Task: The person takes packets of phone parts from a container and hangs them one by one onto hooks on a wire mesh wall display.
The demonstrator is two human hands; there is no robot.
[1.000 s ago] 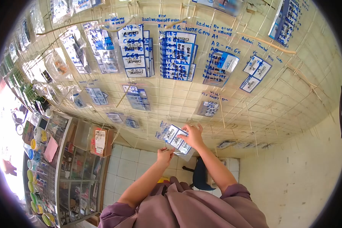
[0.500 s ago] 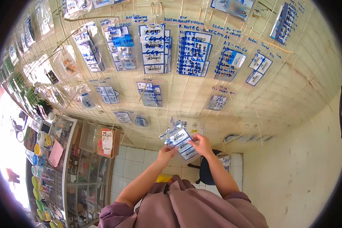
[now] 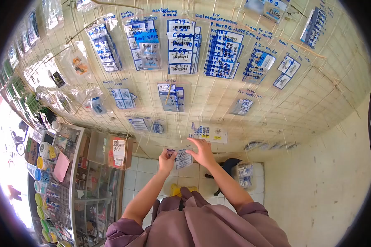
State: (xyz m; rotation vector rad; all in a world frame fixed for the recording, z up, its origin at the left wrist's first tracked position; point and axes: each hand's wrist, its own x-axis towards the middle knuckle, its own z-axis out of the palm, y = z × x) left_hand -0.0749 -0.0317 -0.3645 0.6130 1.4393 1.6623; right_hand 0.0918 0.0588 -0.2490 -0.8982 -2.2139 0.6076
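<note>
A clear plastic packet (image 3: pixel 184 160) with printed labels and blue handwriting hangs in front of my body, above the tiled floor. My left hand (image 3: pixel 167 159) is closed on its upper left edge, with the fingers pinched together. To the right of the packet is my right hand (image 3: pixel 202 154), its thumb and fingers spread apart. The right thumb tip lies near the packet's upper right corner; whether it touches cannot be made out. Just above my right fingers, a hanging card (image 3: pixel 214 135) with blue writing and yellow marks is on the wire rack.
A wire grid (image 3: pixel 210 92) covers the wall, with hooks sticking out and several labelled packets (image 3: pixel 180 47) on them. To the left stand a glass display case (image 3: pixel 95 197) and a cardboard box (image 3: pixel 118 153). A dark stool (image 3: pixel 228 171) and a packet bundle (image 3: pixel 245 175) are low at right.
Both hands have come lower and left with the packet, which now appears smaller and more upright. My right hand has gone from gripping to spread fingers. The view has shifted slightly.
</note>
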